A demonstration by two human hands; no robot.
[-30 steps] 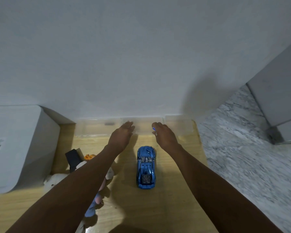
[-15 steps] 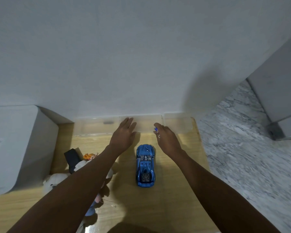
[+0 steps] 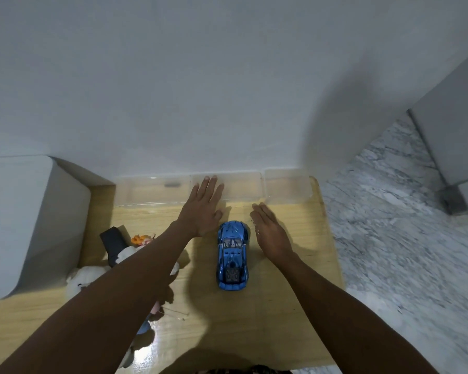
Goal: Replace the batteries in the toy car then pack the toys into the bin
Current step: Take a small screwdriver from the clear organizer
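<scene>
The blue toy car (image 3: 232,256) sat upright on the wooden counter (image 3: 289,279), nose toward the wall, between the left hand (image 3: 202,209) and the right hand (image 3: 270,233), both flat with straight fingers and holding nothing. Clear plastic trays (image 3: 288,186) lined the counter's far edge, soft toys (image 3: 84,276) lay to the left. To start well, the person should probably grip the car by its sides and turn it over to find the battery cover underneath, keeping it low over the counter.

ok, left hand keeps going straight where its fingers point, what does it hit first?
Likely the clear bin against the wall: the left hand has its straight fingers already overlapping its front edge. Height above it is unclear.
</scene>
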